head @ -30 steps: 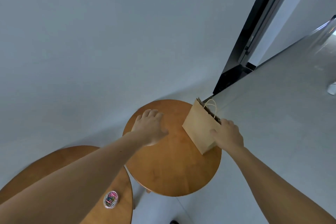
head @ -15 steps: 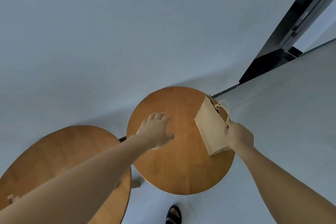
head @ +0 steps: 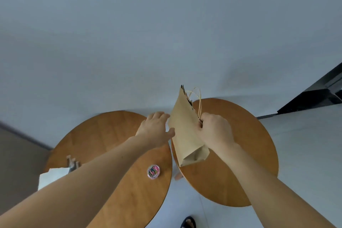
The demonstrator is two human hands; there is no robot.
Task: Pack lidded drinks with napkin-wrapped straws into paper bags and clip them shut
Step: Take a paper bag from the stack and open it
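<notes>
A brown paper bag point(head: 185, 131) with twine handles hangs in the air between the two round wooden tables. My right hand point(head: 214, 131) grips it at its right edge near the handles. My left hand point(head: 157, 129) is stretched out beside the bag's left face, fingers straight; its thumb reaches the bag's edge, and contact is unclear. A small clear tub of coloured paper clips point(head: 153, 171) stands on the left table point(head: 103, 135). No drinks or straws are in view.
The right round table point(head: 246, 146) sits under the bag. On the left table a white object point(head: 53, 177) and small pale items point(head: 73, 163) lie partly behind my left forearm. A sandalled foot point(head: 187, 222) shows below. A dark door frame point(head: 314, 98) is far right.
My right hand lifted the bag off the right table and carried it left, up into the air. My left hand moved towards the bag. The view swung left, showing the left table.
</notes>
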